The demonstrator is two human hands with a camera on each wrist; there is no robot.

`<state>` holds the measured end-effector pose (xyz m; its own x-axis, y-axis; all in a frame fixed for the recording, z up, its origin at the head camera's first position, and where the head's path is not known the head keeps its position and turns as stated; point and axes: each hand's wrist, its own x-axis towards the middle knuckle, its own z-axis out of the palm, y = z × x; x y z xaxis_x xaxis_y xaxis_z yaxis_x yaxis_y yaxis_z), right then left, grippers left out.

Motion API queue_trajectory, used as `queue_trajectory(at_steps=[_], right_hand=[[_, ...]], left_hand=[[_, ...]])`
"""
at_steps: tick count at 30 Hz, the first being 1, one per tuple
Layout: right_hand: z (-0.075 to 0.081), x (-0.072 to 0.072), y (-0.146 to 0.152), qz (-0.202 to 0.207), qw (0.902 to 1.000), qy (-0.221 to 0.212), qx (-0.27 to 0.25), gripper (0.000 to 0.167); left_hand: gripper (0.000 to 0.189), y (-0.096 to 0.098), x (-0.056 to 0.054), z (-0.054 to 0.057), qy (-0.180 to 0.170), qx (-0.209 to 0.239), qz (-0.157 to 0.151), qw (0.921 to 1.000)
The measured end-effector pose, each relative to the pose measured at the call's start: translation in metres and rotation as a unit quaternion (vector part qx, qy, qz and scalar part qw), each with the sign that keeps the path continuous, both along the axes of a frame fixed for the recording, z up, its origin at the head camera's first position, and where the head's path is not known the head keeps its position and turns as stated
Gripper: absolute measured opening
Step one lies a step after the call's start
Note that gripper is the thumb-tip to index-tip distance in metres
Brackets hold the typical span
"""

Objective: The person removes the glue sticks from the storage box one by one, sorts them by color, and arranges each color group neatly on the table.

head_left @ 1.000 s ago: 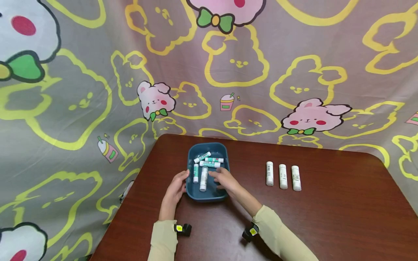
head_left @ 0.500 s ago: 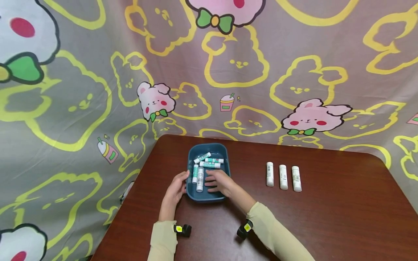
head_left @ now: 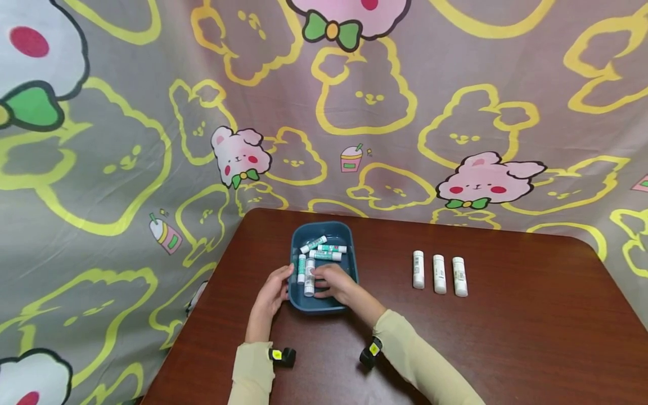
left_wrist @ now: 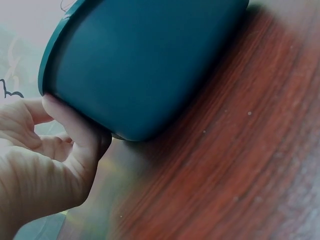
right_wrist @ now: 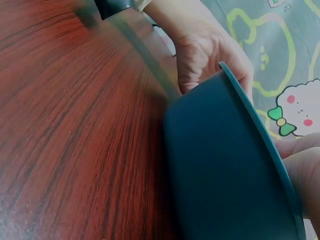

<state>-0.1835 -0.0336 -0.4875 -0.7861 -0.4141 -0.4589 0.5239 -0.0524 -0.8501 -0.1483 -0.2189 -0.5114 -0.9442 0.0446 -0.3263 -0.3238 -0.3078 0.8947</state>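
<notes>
A dark blue plastic bin (head_left: 324, 308) stands on the table with several glue sticks lying in it. My left hand (head_left: 271, 289) holds the bin's near left corner from outside, its thumb (left_wrist: 75, 120) against the wall below the rim. Inside the bin, my right hand (head_left: 334, 281) has its fingertips against the right side of a large white glue stick (head_left: 310, 281). Close beside that stick, on its left, lies a smaller green-labelled glue stick (head_left: 301, 269). Farther back are more green-labelled ones, among them a crosswise glue stick (head_left: 325, 255). The right fingers are partly hidden behind the rim in the right wrist view.
To the right of the bin lie a white glue stick (head_left: 418, 270), a second glue stick (head_left: 439, 274) and a third glue stick (head_left: 459, 277), spaced in a row. The brown wooden table (head_left: 531, 326) ends at a patterned curtain (head_left: 385, 112) behind and at left.
The large white glue stick has shifted left, up beside the smaller one. My right hand drew back from it, then moved left to its side. The left hand and bin have stayed put.
</notes>
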Motion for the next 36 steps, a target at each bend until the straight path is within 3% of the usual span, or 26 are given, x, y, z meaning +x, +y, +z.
queue_trajectory(at_steps=[7,14,22,29,36], right_hand=[[-0.002,-0.001,-0.006,-0.001,0.9998,-0.008,-0.016,0.007],[-0.005,-0.002,-0.018,0.023,0.9993,0.027,0.01,0.008],[-0.008,-0.005,-0.019,0.017,0.9995,0.021,0.017,0.004],[-0.003,-0.011,-0.005,0.052,0.9984,0.008,0.02,0.002],[0.009,-0.017,0.01,0.082,0.9966,0.009,-0.003,0.028]], left_hand=[[0.022,-0.001,0.0,-0.001,0.004,0.003,-0.008,1.0],[0.023,-0.002,-0.001,0.0,0.007,0.005,-0.02,0.9998],[0.023,-0.001,-0.001,0.001,-0.001,0.005,-0.015,0.9999],[0.022,0.0,0.0,-0.001,-0.003,-0.004,-0.002,1.0],[0.023,-0.001,0.0,-0.001,-0.001,-0.002,0.002,1.0]])
